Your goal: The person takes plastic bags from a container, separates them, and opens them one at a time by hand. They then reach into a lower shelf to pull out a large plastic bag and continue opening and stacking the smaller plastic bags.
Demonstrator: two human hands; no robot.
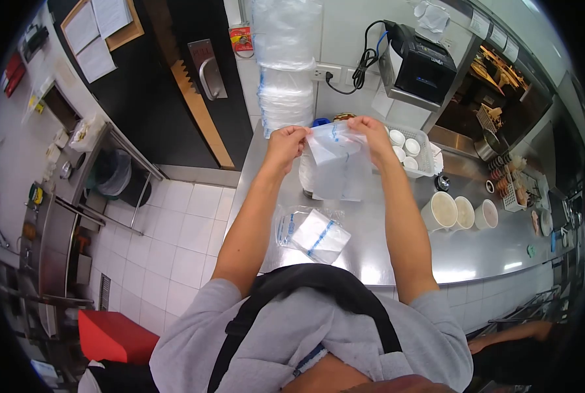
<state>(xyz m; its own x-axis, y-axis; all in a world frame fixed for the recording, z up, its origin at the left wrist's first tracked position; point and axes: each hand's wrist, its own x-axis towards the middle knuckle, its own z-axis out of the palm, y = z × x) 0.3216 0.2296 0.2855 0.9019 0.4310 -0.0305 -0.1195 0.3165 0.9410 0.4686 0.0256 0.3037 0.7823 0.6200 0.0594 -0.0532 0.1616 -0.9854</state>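
A clear plastic bag [340, 175] with blue print along its top hangs stretched between my two hands over the steel counter. My left hand [286, 148] pinches its upper left corner. The upper right corner is pinched in my right hand [371, 136]. Below it on the counter lies a folded stack of plastic bags [322, 237] with a blue printed stripe, partly on a crinkled clear wrapper [288, 224]. Something white stands behind the hanging bag, mostly hidden by it.
Tall stacks of plastic-wrapped containers [286, 85] rise behind my left hand. Right of my hands are a white basket [424, 152] with white cups, several tubs [440, 211] and a black printer [423, 69]. Another person's arm [512, 337] shows at lower right.
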